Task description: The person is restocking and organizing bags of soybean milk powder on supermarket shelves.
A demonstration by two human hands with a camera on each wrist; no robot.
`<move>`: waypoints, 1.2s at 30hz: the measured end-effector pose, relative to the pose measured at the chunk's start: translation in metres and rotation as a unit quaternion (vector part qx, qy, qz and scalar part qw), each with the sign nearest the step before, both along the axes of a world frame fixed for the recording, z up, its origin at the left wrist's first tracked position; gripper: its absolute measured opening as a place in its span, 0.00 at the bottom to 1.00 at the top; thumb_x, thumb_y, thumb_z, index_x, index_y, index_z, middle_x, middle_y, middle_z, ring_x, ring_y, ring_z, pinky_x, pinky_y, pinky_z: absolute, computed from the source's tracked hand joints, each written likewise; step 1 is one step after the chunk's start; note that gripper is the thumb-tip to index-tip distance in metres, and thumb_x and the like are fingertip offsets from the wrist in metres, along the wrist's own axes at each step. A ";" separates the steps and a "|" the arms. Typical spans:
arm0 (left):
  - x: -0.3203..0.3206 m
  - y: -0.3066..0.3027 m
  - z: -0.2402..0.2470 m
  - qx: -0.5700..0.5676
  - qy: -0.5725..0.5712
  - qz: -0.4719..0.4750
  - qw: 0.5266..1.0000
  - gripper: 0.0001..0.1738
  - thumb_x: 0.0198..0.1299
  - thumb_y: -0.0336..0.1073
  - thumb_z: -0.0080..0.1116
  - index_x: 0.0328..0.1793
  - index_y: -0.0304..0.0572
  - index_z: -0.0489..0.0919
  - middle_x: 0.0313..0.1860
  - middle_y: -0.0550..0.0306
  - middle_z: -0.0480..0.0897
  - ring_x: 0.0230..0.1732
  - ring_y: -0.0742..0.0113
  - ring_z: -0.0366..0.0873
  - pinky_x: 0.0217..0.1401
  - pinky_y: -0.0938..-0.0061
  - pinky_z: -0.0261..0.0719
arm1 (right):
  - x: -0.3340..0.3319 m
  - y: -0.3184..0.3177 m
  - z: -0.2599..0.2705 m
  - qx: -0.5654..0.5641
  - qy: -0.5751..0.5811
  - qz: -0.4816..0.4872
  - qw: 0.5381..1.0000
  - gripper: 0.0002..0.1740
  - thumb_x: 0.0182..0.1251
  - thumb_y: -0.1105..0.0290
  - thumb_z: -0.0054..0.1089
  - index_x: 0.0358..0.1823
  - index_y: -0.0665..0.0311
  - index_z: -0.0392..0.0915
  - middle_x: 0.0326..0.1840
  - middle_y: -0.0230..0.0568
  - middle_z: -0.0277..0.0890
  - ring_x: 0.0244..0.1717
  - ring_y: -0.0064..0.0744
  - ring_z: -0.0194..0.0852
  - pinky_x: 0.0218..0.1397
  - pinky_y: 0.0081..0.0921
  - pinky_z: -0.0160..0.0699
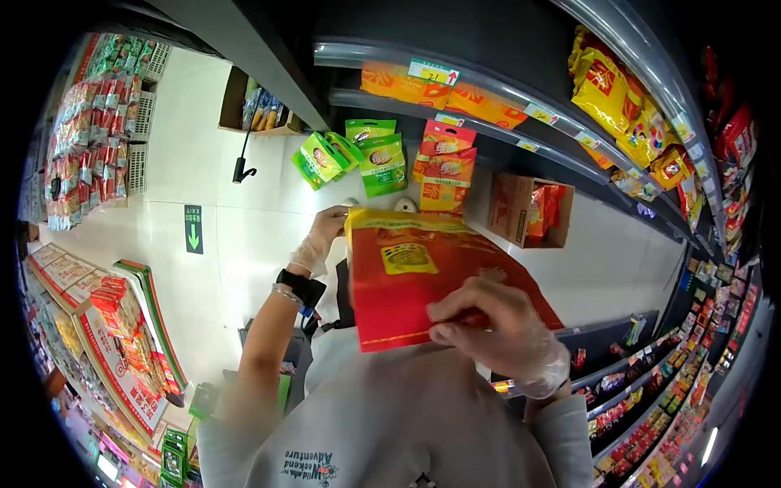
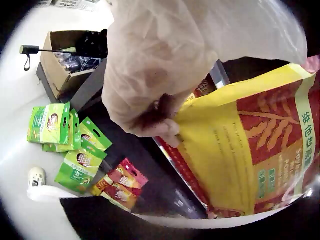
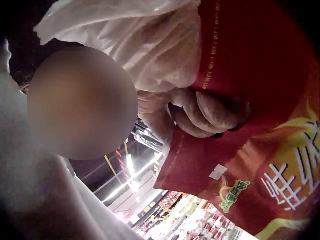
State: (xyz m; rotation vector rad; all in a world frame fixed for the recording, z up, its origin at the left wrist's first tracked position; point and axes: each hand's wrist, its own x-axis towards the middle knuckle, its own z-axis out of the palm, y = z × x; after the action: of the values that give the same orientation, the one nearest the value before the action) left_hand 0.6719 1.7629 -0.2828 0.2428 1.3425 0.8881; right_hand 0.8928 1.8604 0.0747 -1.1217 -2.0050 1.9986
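Note:
A large red and yellow bag (image 1: pixel 390 285) is held up in front of the chest. My left hand (image 1: pixel 323 236), in a clear plastic glove, pinches its yellow corner; the left wrist view shows the thumb and fingers of that hand (image 2: pixel 155 75) closed on the yellow side (image 2: pixel 215 145). The gloved right hand (image 1: pixel 508 329) grips the red edge nearer my body. In the right wrist view the fingers of the right hand (image 3: pixel 200 112) are curled against the red panel (image 3: pixel 250 60), and part of them is hidden.
On the floor lie green packets (image 1: pixel 382 163) and orange-red packets (image 1: pixel 446 167), with a cardboard box (image 1: pixel 508 210) of red packets to their right. A shelf edge with price tags (image 1: pixel 434 71) runs above. Another carton (image 1: pixel 232 102) and a dark stick with a hook (image 1: pixel 242 154) are at upper left.

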 end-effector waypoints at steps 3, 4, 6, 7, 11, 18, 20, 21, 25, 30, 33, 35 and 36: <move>-0.010 0.005 0.030 0.043 -0.082 0.026 0.995 0.16 0.63 0.34 0.51 0.55 0.36 0.75 0.41 0.61 0.79 0.38 0.77 0.75 0.43 0.81 0.74 | 0.020 0.020 0.017 0.195 0.039 0.061 0.978 0.21 0.47 0.74 0.72 0.43 0.66 0.73 0.44 0.43 0.79 0.35 0.30 0.78 0.37 0.22 0.76; -0.015 0.008 0.042 0.064 -0.089 0.006 0.994 0.16 0.63 0.37 0.50 0.54 0.37 0.74 0.42 0.61 0.78 0.40 0.75 0.75 0.46 0.80 0.73 | 0.026 0.023 0.028 0.196 0.027 0.079 0.977 0.29 0.41 0.74 0.74 0.48 0.65 0.73 0.50 0.43 0.78 0.38 0.32 0.78 0.38 0.25 0.76; -0.024 0.017 0.056 0.102 -0.141 0.027 0.984 0.15 0.63 0.34 0.49 0.53 0.35 0.74 0.43 0.60 0.78 0.41 0.72 0.75 0.46 0.79 0.73 | 0.032 0.029 0.048 0.232 0.029 0.100 0.967 0.31 0.41 0.74 0.74 0.50 0.66 0.72 0.50 0.42 0.78 0.38 0.31 0.78 0.38 0.26 0.75; -0.028 0.022 0.064 0.135 -0.200 0.048 0.969 0.14 0.63 0.31 0.48 0.53 0.33 0.74 0.45 0.59 0.78 0.42 0.68 0.75 0.46 0.78 0.74 | 0.034 0.032 0.059 0.262 0.024 0.121 0.957 0.33 0.41 0.75 0.73 0.53 0.66 0.71 0.50 0.41 0.78 0.39 0.30 0.77 0.37 0.28 0.75; -0.054 0.047 0.090 0.169 0.266 -0.180 0.932 0.15 0.63 0.31 0.44 0.53 0.33 0.74 0.42 0.60 0.79 0.37 0.67 0.75 0.41 0.77 0.75 | 0.038 0.046 0.100 0.231 0.076 0.092 0.966 0.24 0.44 0.77 0.70 0.46 0.71 0.76 0.46 0.46 0.79 0.44 0.36 0.80 0.45 0.24 0.77; -0.013 0.113 0.209 0.231 -0.186 0.092 0.951 0.33 0.68 0.56 0.39 0.64 0.32 0.66 0.54 0.49 0.76 0.54 0.62 0.73 0.58 0.71 0.71 | 0.019 0.058 0.195 0.251 -0.016 -0.097 0.963 0.13 0.50 0.68 0.63 0.33 0.72 0.77 0.29 0.41 0.77 0.33 0.27 0.76 0.39 0.18 0.73; 0.015 0.115 0.293 0.046 -0.278 0.189 0.941 0.32 0.68 0.55 0.37 0.65 0.36 0.65 0.60 0.47 0.73 0.60 0.59 0.71 0.63 0.69 0.70 | 0.019 0.074 0.204 0.332 -0.052 -0.138 0.932 0.14 0.57 0.60 0.58 0.32 0.66 0.75 0.21 0.28 0.67 0.22 0.14 0.61 0.26 0.13 0.58; 0.011 0.105 0.268 0.261 -0.358 0.120 0.888 0.28 0.68 0.52 0.41 0.66 0.39 0.65 0.60 0.49 0.73 0.60 0.60 0.72 0.61 0.70 0.72 | 0.020 0.086 0.201 0.402 -0.045 -0.142 0.904 0.16 0.61 0.56 0.55 0.31 0.63 0.74 0.17 0.22 0.60 0.18 0.09 0.51 0.21 0.14 0.47; 0.020 0.104 0.248 0.331 -0.420 0.031 0.845 0.27 0.68 0.49 0.42 0.66 0.40 0.65 0.60 0.50 0.73 0.60 0.61 0.72 0.61 0.70 0.72 | 0.013 0.130 0.203 0.406 -0.052 -0.083 0.909 0.18 0.64 0.51 0.53 0.28 0.58 0.71 0.14 0.18 0.51 0.15 0.11 0.41 0.20 0.16 0.41; 0.027 0.094 0.238 0.362 -0.424 -0.032 0.829 0.25 0.68 0.46 0.44 0.67 0.41 0.64 0.61 0.51 0.72 0.59 0.62 0.72 0.61 0.71 0.72 | 0.006 0.162 0.196 0.288 0.042 -0.145 0.946 0.12 0.63 0.61 0.59 0.24 0.59 0.77 0.16 0.22 0.65 0.18 0.13 0.57 0.23 0.13 0.54; 0.028 0.070 0.234 0.372 -0.428 -0.034 0.823 0.22 0.69 0.40 0.43 0.67 0.41 0.64 0.63 0.54 0.70 0.61 0.65 0.70 0.64 0.73 0.69 | 0.008 0.195 0.179 0.308 0.037 -0.119 0.943 0.13 0.62 0.63 0.59 0.23 0.60 0.75 0.15 0.22 0.64 0.14 0.14 0.54 0.18 0.14 0.50; 0.026 0.051 0.236 0.510 0.254 -0.149 0.808 0.21 0.67 0.34 0.42 0.65 0.36 0.66 0.61 0.46 0.72 0.57 0.55 0.74 0.57 0.67 0.73 | 0.009 0.205 0.173 0.279 0.006 -0.148 0.949 0.13 0.62 0.63 0.59 0.22 0.61 0.75 0.15 0.23 0.64 0.14 0.13 0.54 0.17 0.14 0.49; 0.026 0.048 0.246 0.507 0.256 -0.148 0.810 0.21 0.67 0.34 0.42 0.65 0.36 0.66 0.61 0.46 0.72 0.57 0.55 0.74 0.57 0.67 0.73 | 0.012 0.211 0.169 0.267 0.000 -0.140 0.954 0.13 0.62 0.63 0.59 0.22 0.61 0.75 0.15 0.23 0.65 0.14 0.13 0.54 0.17 0.14 0.50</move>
State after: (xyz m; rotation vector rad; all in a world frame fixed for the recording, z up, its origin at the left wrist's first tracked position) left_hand 0.6983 1.8108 -0.0367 1.5796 1.1205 1.2507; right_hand 0.9047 2.0713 0.2435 -1.1787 -2.0591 1.2146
